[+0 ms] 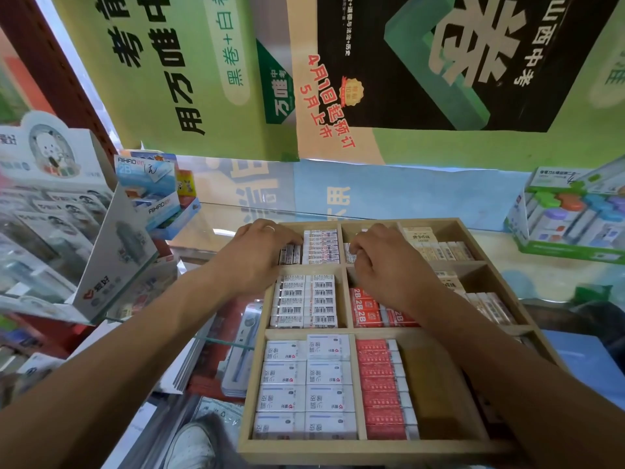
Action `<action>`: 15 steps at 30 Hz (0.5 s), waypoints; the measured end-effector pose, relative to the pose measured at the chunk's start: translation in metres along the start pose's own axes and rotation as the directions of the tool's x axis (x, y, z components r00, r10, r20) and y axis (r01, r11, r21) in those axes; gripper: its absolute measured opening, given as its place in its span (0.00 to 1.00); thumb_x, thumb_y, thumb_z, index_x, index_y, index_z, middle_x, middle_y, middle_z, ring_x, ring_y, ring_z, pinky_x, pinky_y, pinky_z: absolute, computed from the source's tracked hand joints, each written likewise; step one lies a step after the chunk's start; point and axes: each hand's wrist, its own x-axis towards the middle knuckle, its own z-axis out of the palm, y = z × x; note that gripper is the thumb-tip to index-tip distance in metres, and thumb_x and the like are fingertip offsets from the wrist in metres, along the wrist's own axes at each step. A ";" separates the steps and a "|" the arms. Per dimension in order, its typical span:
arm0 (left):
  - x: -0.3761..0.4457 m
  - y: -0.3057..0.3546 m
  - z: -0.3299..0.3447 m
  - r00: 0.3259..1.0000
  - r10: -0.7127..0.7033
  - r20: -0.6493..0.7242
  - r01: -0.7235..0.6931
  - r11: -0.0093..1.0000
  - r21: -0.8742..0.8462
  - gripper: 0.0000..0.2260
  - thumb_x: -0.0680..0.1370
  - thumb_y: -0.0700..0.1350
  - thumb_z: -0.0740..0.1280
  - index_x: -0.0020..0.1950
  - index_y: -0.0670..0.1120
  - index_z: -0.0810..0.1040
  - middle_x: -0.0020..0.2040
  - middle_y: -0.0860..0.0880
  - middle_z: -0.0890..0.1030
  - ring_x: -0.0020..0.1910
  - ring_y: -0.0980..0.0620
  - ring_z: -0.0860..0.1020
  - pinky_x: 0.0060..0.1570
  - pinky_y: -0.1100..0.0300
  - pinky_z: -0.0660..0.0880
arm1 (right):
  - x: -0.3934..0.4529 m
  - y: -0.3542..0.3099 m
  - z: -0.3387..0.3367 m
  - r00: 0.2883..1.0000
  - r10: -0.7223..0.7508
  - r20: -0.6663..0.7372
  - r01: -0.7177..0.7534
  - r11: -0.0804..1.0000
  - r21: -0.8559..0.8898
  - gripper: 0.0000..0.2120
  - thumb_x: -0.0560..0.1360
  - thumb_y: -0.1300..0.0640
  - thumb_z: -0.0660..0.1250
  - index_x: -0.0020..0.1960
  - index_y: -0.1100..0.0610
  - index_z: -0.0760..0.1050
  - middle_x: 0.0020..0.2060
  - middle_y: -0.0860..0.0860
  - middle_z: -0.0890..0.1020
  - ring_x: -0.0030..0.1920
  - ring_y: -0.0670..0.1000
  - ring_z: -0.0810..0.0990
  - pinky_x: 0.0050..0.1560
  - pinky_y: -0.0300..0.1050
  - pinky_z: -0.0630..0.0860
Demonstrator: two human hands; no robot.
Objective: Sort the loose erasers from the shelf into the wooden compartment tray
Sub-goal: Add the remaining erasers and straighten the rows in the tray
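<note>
A wooden compartment tray (351,446) lies on the glass counter, its cells packed with wrapped erasers. White barcode erasers (306,301) fill the middle left cell, red 2B erasers (363,308) the middle one, larger white erasers (306,389) and red erasers (378,387) the near cells. My left hand (257,252) reaches into the far left cell, fingers curled onto small upright erasers (291,254) beside a white stack (320,247). My right hand (385,262) is in the far middle cell, fingertips pinching an eraser (350,253). Beige erasers (436,247) sit far right.
A display box of correction tapes (50,211) and a blue AIHAO eraser box (155,191) stand at the left. A green box of coloured items (575,211) stands at the right. Posters hang behind. Below the glass lie packaged goods, and a shoe (192,445) shows.
</note>
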 end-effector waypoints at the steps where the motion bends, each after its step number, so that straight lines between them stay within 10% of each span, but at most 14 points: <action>1: -0.002 0.000 -0.001 1.000 0.010 0.003 -0.010 1.000 0.013 0.23 0.74 0.43 0.70 0.70 0.50 0.73 0.66 0.49 0.76 0.68 0.46 0.67 0.68 0.49 0.63 | 0.000 0.000 0.000 1.000 -0.002 -0.004 0.002 1.000 0.003 0.12 0.79 0.56 0.55 0.57 0.57 0.75 0.52 0.53 0.74 0.54 0.51 0.70 0.54 0.47 0.70; 15: -0.012 0.014 -0.010 1.000 0.005 0.012 -0.008 0.952 0.305 0.24 0.73 0.40 0.65 0.69 0.53 0.74 0.64 0.50 0.78 0.62 0.48 0.72 0.62 0.54 0.67 | -0.006 -0.003 -0.005 1.000 0.015 0.005 -0.015 0.998 0.066 0.12 0.79 0.57 0.56 0.58 0.56 0.76 0.52 0.51 0.75 0.54 0.50 0.72 0.54 0.46 0.72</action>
